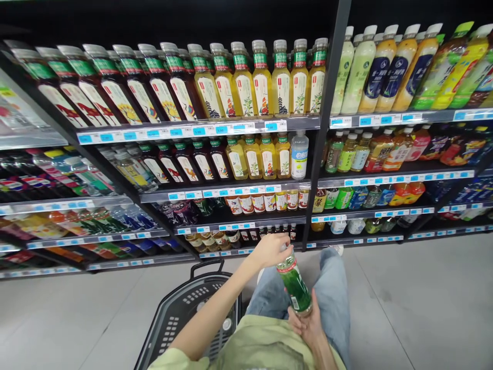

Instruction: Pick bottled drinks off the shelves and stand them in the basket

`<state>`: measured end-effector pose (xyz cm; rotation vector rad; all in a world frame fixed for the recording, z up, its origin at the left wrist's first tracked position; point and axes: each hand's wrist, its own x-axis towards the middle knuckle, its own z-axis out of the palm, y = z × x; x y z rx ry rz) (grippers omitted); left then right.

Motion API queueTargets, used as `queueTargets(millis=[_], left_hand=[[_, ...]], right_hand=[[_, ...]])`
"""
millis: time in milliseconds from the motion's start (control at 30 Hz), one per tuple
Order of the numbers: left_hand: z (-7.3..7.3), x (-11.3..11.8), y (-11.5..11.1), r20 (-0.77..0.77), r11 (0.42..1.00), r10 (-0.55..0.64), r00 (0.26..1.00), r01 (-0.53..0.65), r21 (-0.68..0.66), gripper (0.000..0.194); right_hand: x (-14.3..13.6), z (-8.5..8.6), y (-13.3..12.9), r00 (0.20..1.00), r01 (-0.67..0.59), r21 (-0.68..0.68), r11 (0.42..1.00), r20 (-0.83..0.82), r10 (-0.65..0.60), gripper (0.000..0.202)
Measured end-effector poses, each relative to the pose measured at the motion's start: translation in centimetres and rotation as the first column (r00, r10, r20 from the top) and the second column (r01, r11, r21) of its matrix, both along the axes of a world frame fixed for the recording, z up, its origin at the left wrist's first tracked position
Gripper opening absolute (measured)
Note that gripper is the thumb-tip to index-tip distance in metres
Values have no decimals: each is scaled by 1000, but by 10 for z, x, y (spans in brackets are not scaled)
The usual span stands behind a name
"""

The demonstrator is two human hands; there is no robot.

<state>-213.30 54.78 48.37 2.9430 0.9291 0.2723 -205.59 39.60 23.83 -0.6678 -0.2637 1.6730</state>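
A clear bottle with a green label and a red band (295,282) is held at a tilt in front of my body, above my legs. My left hand (272,250) is closed round its cap and neck from above. Under the bottle, my right hand (307,321) wraps round the base with its fingers. The cap is mostly covered by my left fingers. To the left of my legs stands a dark shopping basket (169,321), partly behind my left forearm, with a bottle cap (227,324) showing inside.
Shelves of drink bottles fill the view ahead, with black uprights (314,169) between sections. Price tags line the shelf edges (200,132). Grey tiled floor (423,298) lies below, right of my legs.
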Motion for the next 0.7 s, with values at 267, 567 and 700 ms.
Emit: queueTargets(millis=[267, 567, 700], left_hand=[[-1, 15, 8, 15, 999, -31, 999, 31, -16, 23], [-6, 11, 12, 34, 999, -20, 999, 21, -44, 25], [-8, 0, 17, 83, 992, -1, 997, 11, -125, 21]], right_hand=[[8, 12, -3, 984, -142, 118, 983, -94, 154, 103], [9, 6, -2, 999, -44, 101, 994, 25, 42, 69], [7, 10, -6, 993, -21, 144, 989, 118, 4, 57]])
